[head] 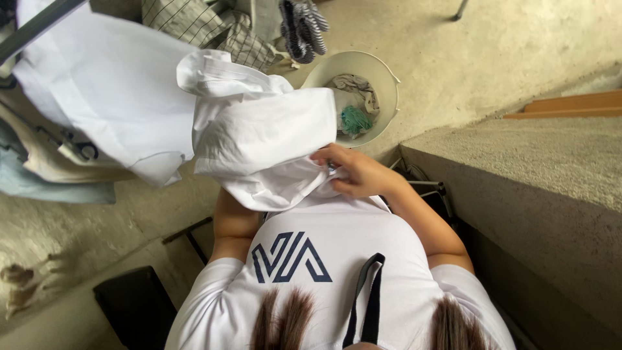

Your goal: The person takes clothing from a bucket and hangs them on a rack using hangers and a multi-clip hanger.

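I count one white garment [265, 139] bunched at chest height, and two hands at work on it. My right hand [353, 174] shows plainly: its fingers are curled closed, pinching the lower edge of the white garment just above my chest. My left hand is hidden under the cloth; only the left forearm [233, 223] shows, running up into the folds, so I cannot tell whether that hand is open or closed. One round cream bucket [382, 81] stands on the concrete floor [492, 45] just beyond the garment, partly covered by it; inside I make out one grey crumpled cloth [355, 87] and one teal bundle [355, 120], though more may lie below. To the left hang several other pieces: one large white sheet [103, 78], cut off by the picture's top edge, one checked fabric [194, 23], and one striped item [303, 26], also cut off. One raised concrete ledge [531, 162] runs along the right. A dark rectangular object [133, 304] at lower left is too dim to identify.
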